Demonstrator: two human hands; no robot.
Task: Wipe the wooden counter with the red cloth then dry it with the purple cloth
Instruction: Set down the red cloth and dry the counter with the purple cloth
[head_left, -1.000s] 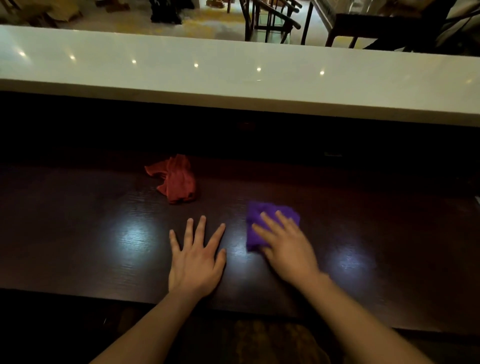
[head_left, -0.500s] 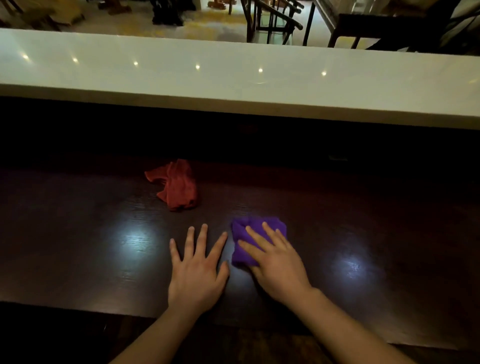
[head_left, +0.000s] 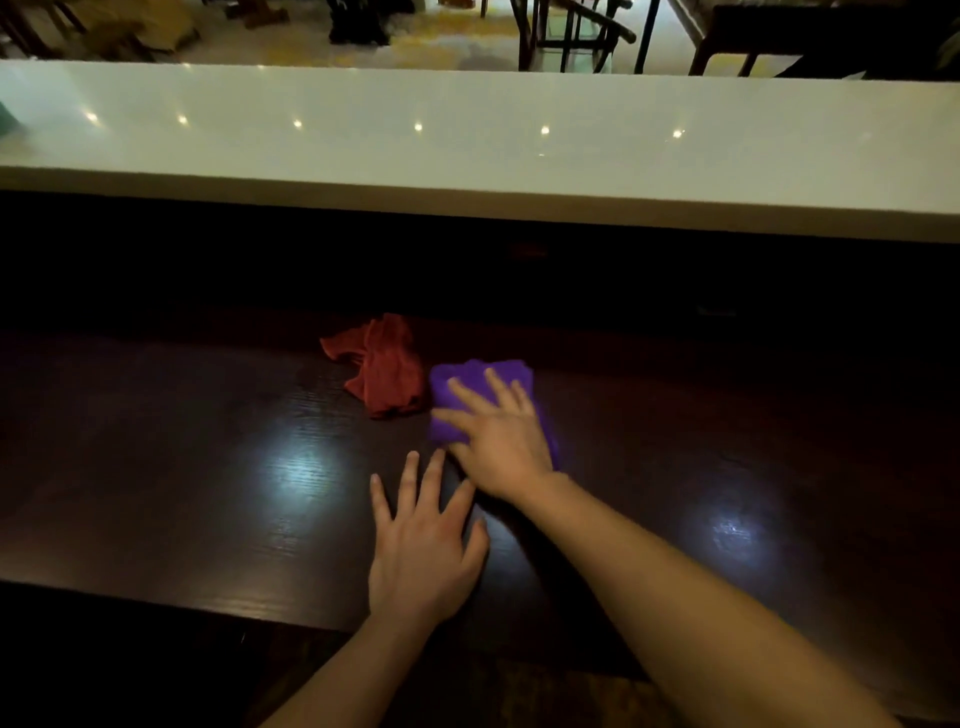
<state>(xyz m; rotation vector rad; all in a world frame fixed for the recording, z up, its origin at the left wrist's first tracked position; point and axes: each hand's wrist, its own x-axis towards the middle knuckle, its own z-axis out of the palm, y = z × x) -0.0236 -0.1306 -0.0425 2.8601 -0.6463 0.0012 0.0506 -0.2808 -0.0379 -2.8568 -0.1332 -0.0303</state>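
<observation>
- head view looks down on your two bare forearms reaching over a dark wooden counter (head_left: 156, 467) with bright light patches reflecting off its grain.
- your right hand (head_left: 498, 441) lies flat on top of the purple cloth (head_left: 483, 384), palm down, fingers spread apart and pressing the cloth against the counter; it is not curled around the cloth.
- the purple cloth sits as a folded pad under that hand, its far edge and left side showing past your fingers.
- the red cloth (head_left: 384, 374) lies crumpled on the counter just left of the purple cloth; their edges look to be touching or very nearly so, and neither hand is on the red one.
- your left hand (head_left: 423, 545) rests palm down on bare wood nearer to you, fingers splayed open and holding nothing.
- the fingertips of your left hand sit close beside your right wrist, and whether they touch cannot be told from this angle.
- a pale glossy upper countertop (head_left: 467, 156) runs across the whole width beyond the wooden surface, dotted with small reflected lights.
- a deep shadowed band separates that pale top from the wood.
- dark chair legs (head_left: 566, 36) stand on the floor past the pale top.
</observation>
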